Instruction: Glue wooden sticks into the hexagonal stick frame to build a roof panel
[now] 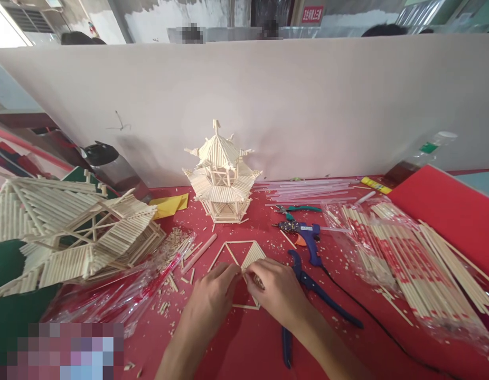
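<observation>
A flat, six-sided frame of thin wooden sticks [240,242] lies on the red table in front of me. One of its triangular sections, a panel of sticks laid side by side [254,255], is filled in. My left hand [213,289] is closed in a pinch at the frame's middle. Against its fingertips, my right hand [273,285] pinches too, partly covering the filled panel. Whatever small piece sits between the fingers is hidden. Behind the frame stands a small tiered stick pavilion [223,182] with pointed roofs.
A larger stick building [82,227] and crinkled plastic [121,295] lie left. To the right are a blue glue gun [308,232], a blue-handled cutter [327,295], green-handled pliers [303,209] and bagged chopsticks [411,258]. Clear glue sticks [308,190] lie before a pale partition [268,100].
</observation>
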